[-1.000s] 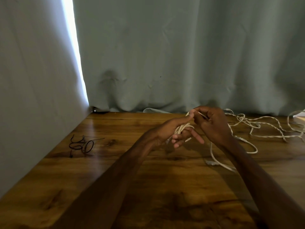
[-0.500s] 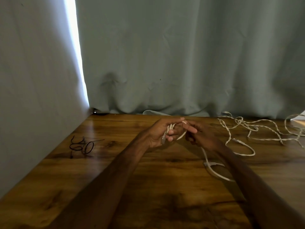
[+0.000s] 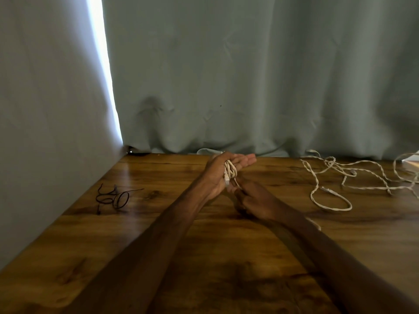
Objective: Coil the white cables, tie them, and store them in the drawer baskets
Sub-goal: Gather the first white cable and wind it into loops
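Several loops of a white cable lie wound across the palm of my left hand, whose fingers stretch out flat toward the right. Just below and to the right, my right hand pinches the strand that runs off this coil. A short piece of the same cable shows past my right forearm. More loose white cable, partly twisted, sprawls over the wooden table at the right. No drawer or basket is in sight.
A small tangle of thin black wire lies on the table at the left, close to a grey fabric wall. A grey curtain hangs along the table's back edge. A pale object peeks in at the right edge.
My left hand has turned palm-up with its fingers straightened, the coil now across the palm. My right hand has dropped lower and nearer, drawing the strand down.
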The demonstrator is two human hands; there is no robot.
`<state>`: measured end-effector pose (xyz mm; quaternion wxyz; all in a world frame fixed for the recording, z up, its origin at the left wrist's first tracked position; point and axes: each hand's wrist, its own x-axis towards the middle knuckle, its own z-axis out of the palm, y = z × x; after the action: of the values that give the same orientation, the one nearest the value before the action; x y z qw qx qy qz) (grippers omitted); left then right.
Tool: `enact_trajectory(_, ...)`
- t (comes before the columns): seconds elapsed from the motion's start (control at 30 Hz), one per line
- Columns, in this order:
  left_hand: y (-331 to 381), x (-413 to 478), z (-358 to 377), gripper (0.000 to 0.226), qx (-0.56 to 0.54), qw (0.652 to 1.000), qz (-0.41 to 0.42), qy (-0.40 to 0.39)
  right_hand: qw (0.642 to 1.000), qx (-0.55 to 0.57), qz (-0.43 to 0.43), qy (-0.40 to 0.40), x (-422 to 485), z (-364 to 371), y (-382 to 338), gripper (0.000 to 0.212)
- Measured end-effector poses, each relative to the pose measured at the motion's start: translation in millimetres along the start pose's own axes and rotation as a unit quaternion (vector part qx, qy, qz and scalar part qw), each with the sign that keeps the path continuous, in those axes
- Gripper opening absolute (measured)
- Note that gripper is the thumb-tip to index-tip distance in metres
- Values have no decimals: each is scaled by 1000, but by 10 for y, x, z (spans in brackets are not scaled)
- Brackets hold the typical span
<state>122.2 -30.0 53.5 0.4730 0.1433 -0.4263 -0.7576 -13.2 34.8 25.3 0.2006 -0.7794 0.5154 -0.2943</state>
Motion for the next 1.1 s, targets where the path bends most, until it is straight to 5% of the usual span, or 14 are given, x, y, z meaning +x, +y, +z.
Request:
enact_trajectory(0.23,1,142,-152,22,21,990,47,134,997,-64,-16,-49,-22,11,-154,30)
enact_trajectory(0.4,-24,183,-262,20,245,953,72,164,996,-61,-55,-39,-72,-86,-325,34)
enact_trajectory(0.7,-22,12,-260,30,356,931,63,54,987,30,-98,121,-154,-431,-337,34)
enact_trajectory(0.87,-122,-69,-94,45,412,911,23,-8,971,-53,-127,195,-94,-473,-211,27)
enact_trajectory(1.1,-78,-180,187,68,303,941,-34,-148,949,-119,-110,270,-84,-560,-136,26)
